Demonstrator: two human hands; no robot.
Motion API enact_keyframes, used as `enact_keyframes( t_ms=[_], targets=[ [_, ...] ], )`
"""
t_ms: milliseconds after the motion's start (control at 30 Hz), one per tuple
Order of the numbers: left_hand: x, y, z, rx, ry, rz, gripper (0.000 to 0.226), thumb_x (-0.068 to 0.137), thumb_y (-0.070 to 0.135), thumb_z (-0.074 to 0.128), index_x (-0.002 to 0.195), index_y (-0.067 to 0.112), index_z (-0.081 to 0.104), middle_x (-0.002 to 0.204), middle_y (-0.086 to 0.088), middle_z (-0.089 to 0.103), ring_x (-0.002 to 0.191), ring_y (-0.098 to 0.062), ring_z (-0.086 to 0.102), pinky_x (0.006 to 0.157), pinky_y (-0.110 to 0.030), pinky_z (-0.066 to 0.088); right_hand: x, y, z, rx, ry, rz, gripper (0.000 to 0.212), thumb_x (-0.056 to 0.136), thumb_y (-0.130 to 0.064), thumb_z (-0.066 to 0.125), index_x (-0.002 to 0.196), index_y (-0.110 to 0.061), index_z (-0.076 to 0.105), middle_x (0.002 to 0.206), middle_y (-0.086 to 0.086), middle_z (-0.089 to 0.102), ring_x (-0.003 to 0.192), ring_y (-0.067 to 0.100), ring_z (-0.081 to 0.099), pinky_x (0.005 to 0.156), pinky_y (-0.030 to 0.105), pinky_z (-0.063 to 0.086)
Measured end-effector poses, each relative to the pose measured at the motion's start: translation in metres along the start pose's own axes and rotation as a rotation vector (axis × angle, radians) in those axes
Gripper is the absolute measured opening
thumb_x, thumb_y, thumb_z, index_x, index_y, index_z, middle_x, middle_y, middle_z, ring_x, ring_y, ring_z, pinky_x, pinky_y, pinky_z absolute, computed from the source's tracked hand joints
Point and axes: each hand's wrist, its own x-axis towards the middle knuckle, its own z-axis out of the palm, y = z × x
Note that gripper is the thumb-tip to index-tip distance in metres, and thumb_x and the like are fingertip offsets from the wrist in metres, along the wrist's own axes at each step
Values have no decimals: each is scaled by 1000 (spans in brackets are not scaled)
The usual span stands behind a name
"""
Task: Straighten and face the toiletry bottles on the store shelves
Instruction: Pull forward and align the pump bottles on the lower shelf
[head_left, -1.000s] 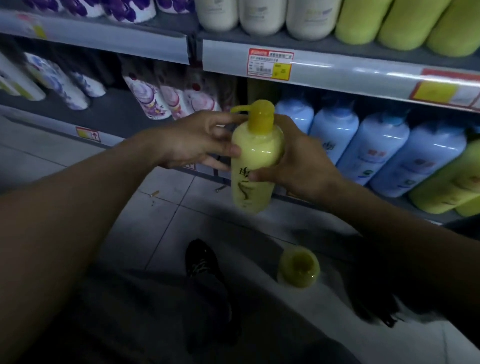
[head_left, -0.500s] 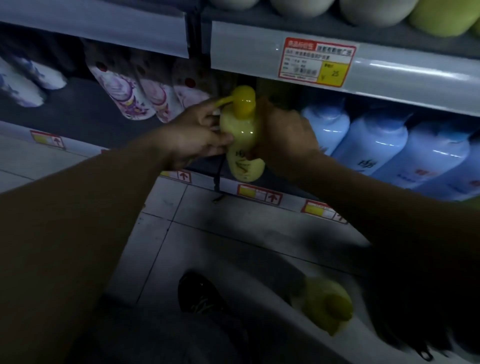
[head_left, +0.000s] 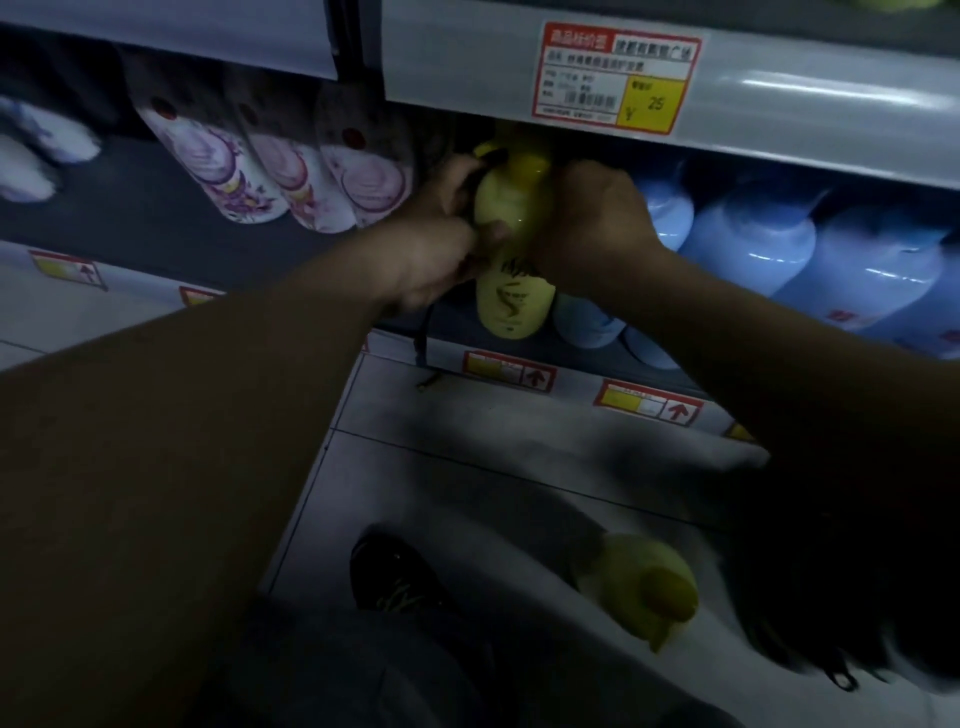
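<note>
Dim store aisle seen from the head camera. A grey lower shelf (head_left: 130, 223) stood above a pale tiled floor (head_left: 467, 447); the upper shelf edge (head_left: 805, 109) carried a red-and-yellow price tag (head_left: 618, 78). The yellow pump bottle (head_left: 511, 296) stood upright at the front of the lower shelf, label outward, between the white-and-purple bottles (head_left: 228, 176) on its left and the blue bottles (head_left: 753, 244) on its right. Its pump head sat just under the upper shelf edge.

The left hand (head_left: 436, 254) gripped the bottle's neck and shoulder with its fingers curled round them. The right hand (head_left: 597, 223) wrapped the bottle's far side, its fingertips hidden behind the bottle. Whether the bottle's base touched the shelf could not be told.

The shelf's depth was lost in shadow, and the blue row ran off the right edge. A second yellow bottle (head_left: 644, 587), blurred, lay on the floor near a dark shoe (head_left: 395, 577). Open shelf surface lay left of the white-and-purple bottles.
</note>
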Motion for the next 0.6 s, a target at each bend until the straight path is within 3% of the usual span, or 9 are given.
enact_keyframes(
  t_ms=[200,267,333,400,500,600],
  targets=[
    [-3,2,4,128,17,-41,62,88,-3,52,142,19,30,140,-8,46,128,-25,46,89,-34,49,-11,4,5,108,35,-89,47,82,-34,62,121,-10,56,120,13,62,112,31,58,85,32,43],
    [-12,8,10,334,46,-30,81,77,9,64,147,16,24,143,-10,45,129,-24,46,101,-34,44,-26,7,-1,133,32,-91,58,77,-37,55,126,-6,49,124,16,56,113,32,54,86,33,41],
    [-22,13,17,571,90,31,92,69,18,70,148,14,21,142,-14,45,128,-29,46,107,-35,39,-47,14,-9,134,17,-118,67,68,-28,50,131,-6,43,129,19,49,114,37,51,90,38,45],
    [-38,14,31,869,219,121,82,77,9,65,147,12,22,139,-20,44,125,-35,44,101,-34,38,-68,26,-16,75,12,-155,67,72,-17,55,136,-11,37,136,16,42,114,41,51,86,44,48],
    [-75,8,64,1257,413,124,81,79,6,60,148,8,18,137,-26,38,120,-45,41,96,-48,40,-104,45,-22,-90,-11,-162,71,80,-16,60,143,-19,27,142,13,33,114,42,50,76,44,45],
    [-109,-12,102,1428,319,102,80,82,9,59,148,10,14,141,-20,32,125,-41,38,95,-48,40,-144,62,-23,-145,27,-199,66,83,-17,55,143,-20,27,142,13,32,114,43,48,78,49,47]
  ],
)
